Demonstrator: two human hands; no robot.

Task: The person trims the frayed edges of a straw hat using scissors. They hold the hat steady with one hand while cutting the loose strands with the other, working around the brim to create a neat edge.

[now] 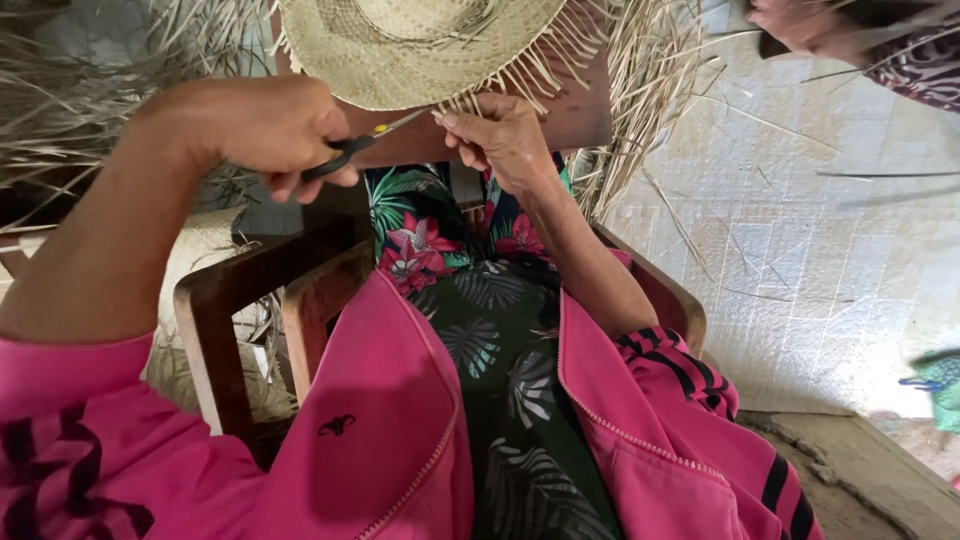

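A woven straw hat [420, 45] lies on a wooden block at the top centre, loose straw ends fringing its brim. My left hand [265, 125] grips a pair of scissors [365, 142] with dark handles, the blades pointing right at the fringe. My right hand [505, 140] pinches loose straw ends [470, 100] at the brim's lower edge, just beside the scissor tips. Both arms wear pink sleeves with black stripes.
I sit in a wooden chair [215, 320] with a floral dress over my lap. Heaps of loose straw [70, 100] lie at the left and behind the hat. A tiled floor [820, 260] is on the right. Another person's arm [870, 40] shows at the top right.
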